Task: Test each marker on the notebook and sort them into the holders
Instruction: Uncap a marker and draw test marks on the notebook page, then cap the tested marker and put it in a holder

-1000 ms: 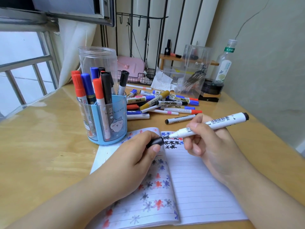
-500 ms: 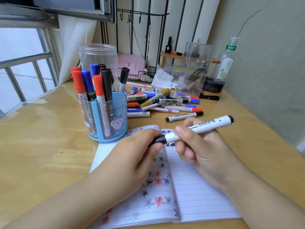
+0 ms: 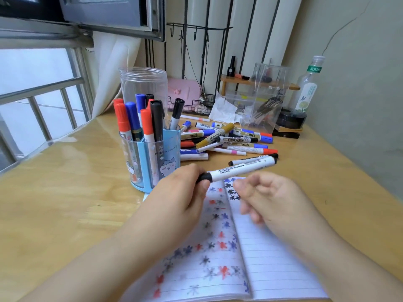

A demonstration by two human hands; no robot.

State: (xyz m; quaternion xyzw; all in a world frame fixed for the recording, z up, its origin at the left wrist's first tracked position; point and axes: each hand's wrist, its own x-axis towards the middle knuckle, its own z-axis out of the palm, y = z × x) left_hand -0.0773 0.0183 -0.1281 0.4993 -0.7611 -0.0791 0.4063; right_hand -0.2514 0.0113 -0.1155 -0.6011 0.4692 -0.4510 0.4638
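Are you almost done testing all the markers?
Not nearly. Done: red, blue and black markers stand in the blue plastic holder, and star marks fill the lined notebook. In hand: the left hand grips a capped white marker with a black cap; the right hand holds nothing. Left: a pile of loose markers on the wooden desk, and the clear round jar looks empty.

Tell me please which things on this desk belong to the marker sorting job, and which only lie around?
Part of the job:
- capped marker, held by the left hand
- notebook
- blue holder
- clear jar
- loose markers

Just lying about:
- bottle
- crumpled tissue
- pink case
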